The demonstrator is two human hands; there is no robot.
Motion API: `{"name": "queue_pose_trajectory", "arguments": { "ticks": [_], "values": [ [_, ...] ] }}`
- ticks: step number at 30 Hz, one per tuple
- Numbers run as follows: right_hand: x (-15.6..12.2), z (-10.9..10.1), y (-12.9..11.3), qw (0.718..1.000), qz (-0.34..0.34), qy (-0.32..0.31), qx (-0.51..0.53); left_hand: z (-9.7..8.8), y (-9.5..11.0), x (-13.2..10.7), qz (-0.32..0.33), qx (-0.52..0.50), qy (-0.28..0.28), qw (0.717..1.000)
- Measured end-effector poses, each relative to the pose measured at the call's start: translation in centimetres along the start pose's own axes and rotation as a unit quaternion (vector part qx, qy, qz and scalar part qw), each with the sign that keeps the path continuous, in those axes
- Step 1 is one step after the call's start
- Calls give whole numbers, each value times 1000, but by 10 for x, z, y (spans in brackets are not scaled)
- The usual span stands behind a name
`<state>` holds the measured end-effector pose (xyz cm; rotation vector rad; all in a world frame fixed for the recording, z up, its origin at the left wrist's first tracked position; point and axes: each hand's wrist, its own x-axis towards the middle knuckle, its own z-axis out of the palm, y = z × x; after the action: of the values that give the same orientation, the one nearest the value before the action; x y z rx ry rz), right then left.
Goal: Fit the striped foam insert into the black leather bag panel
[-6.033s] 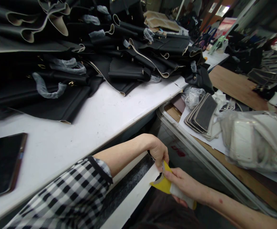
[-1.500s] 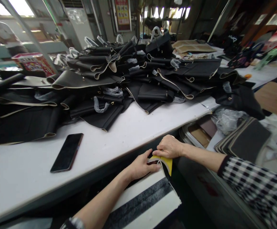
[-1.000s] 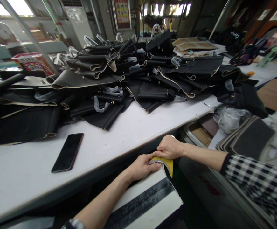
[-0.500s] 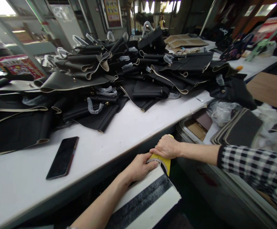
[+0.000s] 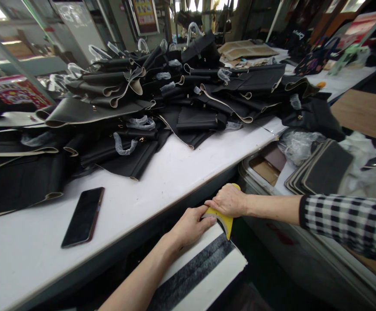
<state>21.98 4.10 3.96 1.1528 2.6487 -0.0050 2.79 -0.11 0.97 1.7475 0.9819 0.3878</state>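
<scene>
My right hand [image 5: 229, 200] is closed around a yellow tool with a curved, crescent-like lower edge [image 5: 227, 221]. The tool sits at the far end of a white piece with a broad dark stripe [image 5: 213, 281], which slants up from the bottom of the view. My left hand [image 5: 192, 226] grips that far end, its thumb on top beside the tool and its fingertips close to my right hand. What lies under the left fingers is hidden. The white piece is in front of the table, below its edge.
A phone [image 5: 83, 217] lies on the white table [image 5: 175, 168]. Several black bag pieces [image 5: 129, 108] with plastic-wrapped handles are heaped behind it. To the right, a bin [image 5: 249, 170] stands below stacked dark panels [image 5: 327, 168] and clear plastic [image 5: 299, 144].
The view has shifted slightly, so the table things appear a little lower and further left. Both hands keep their grip, and the yellow tool stays at the white piece's end.
</scene>
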Motion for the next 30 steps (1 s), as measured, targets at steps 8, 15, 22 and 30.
{"name": "queue_pose_trajectory", "arguments": {
  "ticks": [8,15,22,30],
  "values": [
    [-3,3,-6,1000,-6,-22,-1,5,0,-2,13,94,14,995],
    [-16,5,-23,999,18,-27,11,7,-2,-8,19,67,10,998],
    [-27,9,-37,997,73,-34,8,-11,-13,-5,-92,-278,-39,955],
    [-38,18,-33,982,123,-22,141,-13,-13,10,-149,-262,-26,953]
  ]
}}
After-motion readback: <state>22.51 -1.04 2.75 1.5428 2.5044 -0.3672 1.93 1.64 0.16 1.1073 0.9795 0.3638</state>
